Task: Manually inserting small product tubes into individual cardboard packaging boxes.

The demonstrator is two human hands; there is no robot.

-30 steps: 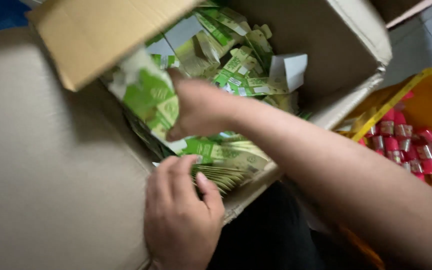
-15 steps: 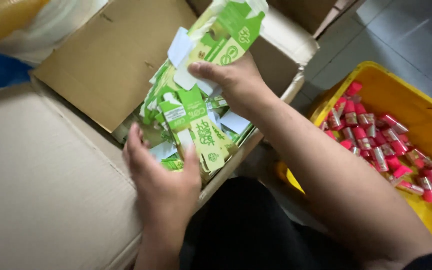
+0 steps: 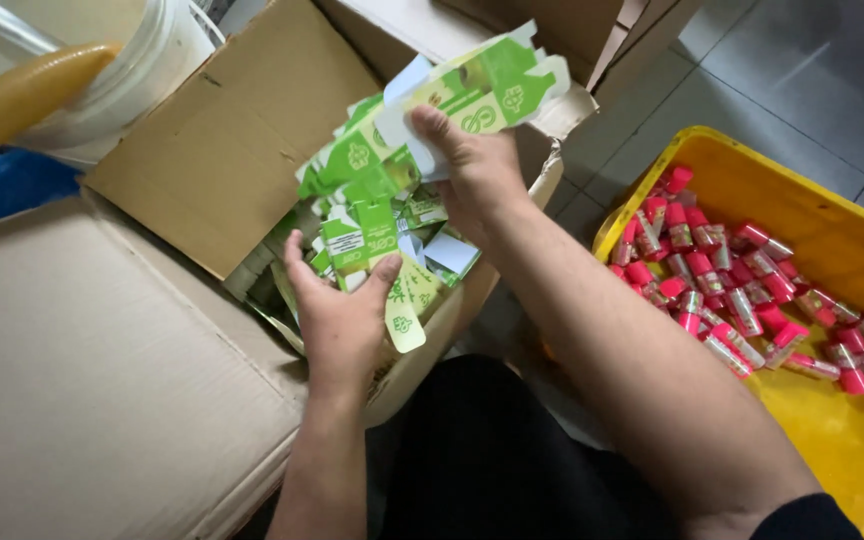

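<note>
A bundle of flat green cartons (image 3: 377, 255) is clasped by the left hand (image 3: 340, 315) at the edge of the open cardboard box (image 3: 222, 150). A few more flat cartons (image 3: 482, 90) are pinched above it by the right hand (image 3: 472, 170). They look light, thin and bendable, best gripped across the stack. To the right sits one yellow crate (image 3: 832, 215) holding dozens of pink-capped bottles (image 3: 742, 290); one white bucket (image 3: 122, 70) stands farthest.

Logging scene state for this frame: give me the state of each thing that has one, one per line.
cardboard box: open, flaps up, holds flat cartons
flat green-and-white cartons: unfolded, loose pile
right hand: shut on a raised bunch of cartons
left hand: grips cartons at the box edge
yellow bin: open, partly filled
pink-capped vials: capped, lying loose
white bucket: state unclear
</note>
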